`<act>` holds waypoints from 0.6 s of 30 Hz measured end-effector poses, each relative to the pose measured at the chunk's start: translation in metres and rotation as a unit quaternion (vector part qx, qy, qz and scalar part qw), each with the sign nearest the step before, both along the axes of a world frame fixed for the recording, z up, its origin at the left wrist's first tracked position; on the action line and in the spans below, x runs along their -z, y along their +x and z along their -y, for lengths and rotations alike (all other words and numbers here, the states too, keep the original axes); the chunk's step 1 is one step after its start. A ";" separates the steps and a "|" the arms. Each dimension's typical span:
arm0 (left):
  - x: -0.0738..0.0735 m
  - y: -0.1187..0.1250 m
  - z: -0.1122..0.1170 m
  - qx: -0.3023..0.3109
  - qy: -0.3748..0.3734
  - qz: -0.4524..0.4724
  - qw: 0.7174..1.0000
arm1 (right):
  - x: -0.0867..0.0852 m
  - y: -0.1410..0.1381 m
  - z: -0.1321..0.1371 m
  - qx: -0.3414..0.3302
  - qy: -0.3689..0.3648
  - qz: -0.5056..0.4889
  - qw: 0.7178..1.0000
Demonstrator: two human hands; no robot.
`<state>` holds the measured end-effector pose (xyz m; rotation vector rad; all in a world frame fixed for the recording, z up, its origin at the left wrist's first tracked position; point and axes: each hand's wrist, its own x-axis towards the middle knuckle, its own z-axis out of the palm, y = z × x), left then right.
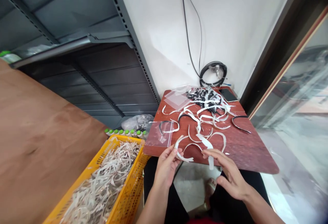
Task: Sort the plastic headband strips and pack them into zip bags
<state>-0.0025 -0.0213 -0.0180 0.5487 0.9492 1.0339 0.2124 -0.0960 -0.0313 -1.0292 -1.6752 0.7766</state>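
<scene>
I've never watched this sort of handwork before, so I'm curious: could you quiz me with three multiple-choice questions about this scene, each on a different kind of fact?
1. Where is the yellow plastic crate relative to the red-brown board?
A. On top of it
B. To its left
C. Behind it, by the wall

2. What colour is the coil of cable above the board?
A. White
B. Yellow
C. Black

3. What is the left hand doing?
A. Holding a curved white strip
B. Gripping the crate's rim
C. Touching the cable coil

Answers:
1. B: the crate sits clear of the board, on its left.
2. C: its loops look black.
3. A: the fingers curl around the strip.
</scene>
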 end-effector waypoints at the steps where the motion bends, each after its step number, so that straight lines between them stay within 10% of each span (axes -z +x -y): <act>1: -0.001 -0.002 0.000 -0.006 0.003 -0.004 1.000 | -0.001 0.001 0.000 0.025 -0.004 0.004 1.000; 6: -0.003 -0.003 0.006 0.012 0.017 -0.005 1.000 | 0.003 -0.002 -0.007 0.158 0.043 0.058 0.985; 18: -0.008 0.016 0.010 0.162 0.058 -0.033 0.984 | -0.009 -0.006 -0.024 -0.031 0.198 0.408 0.891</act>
